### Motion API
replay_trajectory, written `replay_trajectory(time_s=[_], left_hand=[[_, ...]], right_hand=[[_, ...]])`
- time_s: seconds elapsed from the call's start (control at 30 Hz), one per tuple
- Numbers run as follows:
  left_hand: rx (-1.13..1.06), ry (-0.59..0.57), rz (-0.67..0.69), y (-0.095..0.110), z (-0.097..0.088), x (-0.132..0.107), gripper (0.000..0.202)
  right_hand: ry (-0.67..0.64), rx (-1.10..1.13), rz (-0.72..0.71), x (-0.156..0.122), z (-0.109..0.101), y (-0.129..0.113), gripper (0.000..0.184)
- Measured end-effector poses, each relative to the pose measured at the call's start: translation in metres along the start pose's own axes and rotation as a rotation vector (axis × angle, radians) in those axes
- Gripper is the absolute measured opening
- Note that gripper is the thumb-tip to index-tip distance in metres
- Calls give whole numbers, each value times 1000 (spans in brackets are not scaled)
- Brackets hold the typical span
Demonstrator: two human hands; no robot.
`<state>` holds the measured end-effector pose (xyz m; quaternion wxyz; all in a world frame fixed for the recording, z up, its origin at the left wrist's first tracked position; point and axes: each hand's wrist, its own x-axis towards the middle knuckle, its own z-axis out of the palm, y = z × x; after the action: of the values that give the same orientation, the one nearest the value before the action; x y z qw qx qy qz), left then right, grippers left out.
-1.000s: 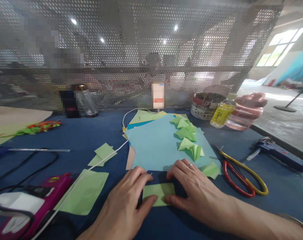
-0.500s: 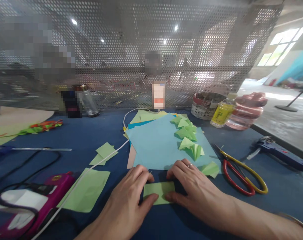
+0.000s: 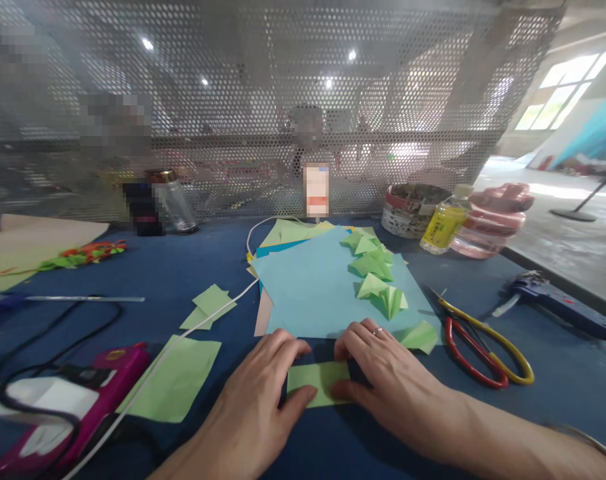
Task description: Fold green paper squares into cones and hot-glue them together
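Observation:
A small folded piece of green paper (image 3: 319,381) lies flat on the blue table in front of me. My left hand (image 3: 267,387) has it by the left end, thumb on top near the front edge and fingers curled at the back. On the right end, my right hand (image 3: 377,367), with a ring on one finger, grips it the same way. Behind the hands, a light blue sheet (image 3: 303,287) rests on other coloured paper. Several folded green paper pieces (image 3: 373,267) stand along its right side, and another folded green piece (image 3: 419,337) sits just beyond my right hand.
Red and yellow scissors (image 3: 483,347) and a glue gun (image 3: 563,303) lie at right. Bottles (image 3: 447,223) and a round container (image 3: 413,210) stand behind. At left are green sheets (image 3: 175,380), a white cable (image 3: 157,367) and a magenta power strip (image 3: 97,400). Perforated mesh (image 3: 263,100) rises behind.
The left fingers have shifted slightly to the right along the paper's far edge. Otherwise the hands and the paper stay almost in place.

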<state>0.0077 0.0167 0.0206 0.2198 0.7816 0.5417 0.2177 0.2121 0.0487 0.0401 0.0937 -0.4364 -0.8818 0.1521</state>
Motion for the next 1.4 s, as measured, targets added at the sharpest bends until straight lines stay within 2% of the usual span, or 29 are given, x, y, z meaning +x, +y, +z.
replay_trajectory(time_s=[0.07, 0.3, 0.57, 0.73, 0.87, 1.0, 1.17, 1.4], left_hand=[[-10, 3, 14, -2, 2, -1, 23], [-11, -10, 8, -2, 2, -2, 12], [-6, -15, 13, -1, 2, -1, 12], [4, -45, -2, -2, 1, 0, 8], [2, -38, 1, -1, 1, 0, 9], [-9, -23, 0, 1, 2, -2, 10], [-26, -32, 3, -2, 3, 0, 23], [11, -71, -1, -2, 2, 1, 7]], right_hand=[[-5, -16, -6, 0, -1, 0, 23], [-28, -88, -15, 1, -2, -1, 17], [-49, -98, -65, -1, -2, -5, 9], [-40, -78, -23, 1, -2, -5, 26], [-58, -96, -46, 0, -1, -4, 14], [-51, -101, -103, -2, 1, -1, 10], [-30, -75, -141, -1, 3, -1, 13], [-14, -70, -108, -2, 2, -3, 29]])
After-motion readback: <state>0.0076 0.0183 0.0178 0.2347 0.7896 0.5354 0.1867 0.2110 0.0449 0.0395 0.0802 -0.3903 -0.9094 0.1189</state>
